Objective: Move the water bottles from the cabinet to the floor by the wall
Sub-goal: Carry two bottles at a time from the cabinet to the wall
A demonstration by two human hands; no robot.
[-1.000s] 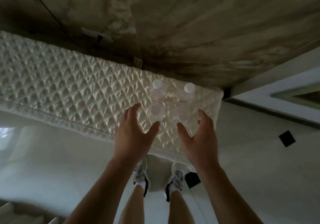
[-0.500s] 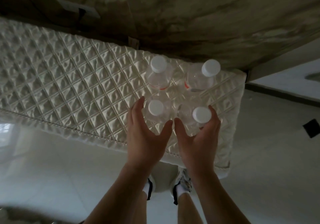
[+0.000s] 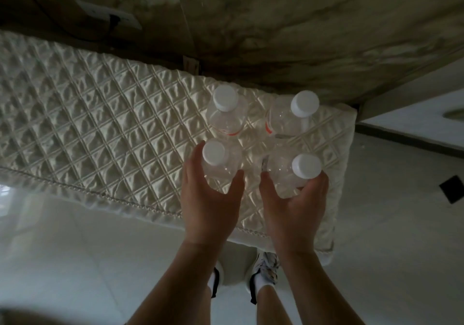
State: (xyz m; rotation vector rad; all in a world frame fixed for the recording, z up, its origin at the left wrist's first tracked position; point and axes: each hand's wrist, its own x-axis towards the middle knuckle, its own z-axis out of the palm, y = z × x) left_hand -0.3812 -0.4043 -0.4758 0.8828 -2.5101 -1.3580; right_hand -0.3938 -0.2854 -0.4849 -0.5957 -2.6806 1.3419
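Observation:
Several clear water bottles with white caps stand in a square on the cabinet's quilted white cover, near its right end. My left hand wraps around the near left bottle. My right hand wraps around the near right bottle, fingers behind its cap. The far left bottle and the far right bottle, both with red label bands, stand untouched behind them.
A marbled brown wall rises right behind the cabinet, with a wall socket and cable at upper left. Glossy pale floor tiles lie below, with my feet at the cabinet's front edge. A dark floor inset is on the right.
Both hands reached forward from open in front of the bottles and closed around the two near bottles. The view moved closer to the cabinet.

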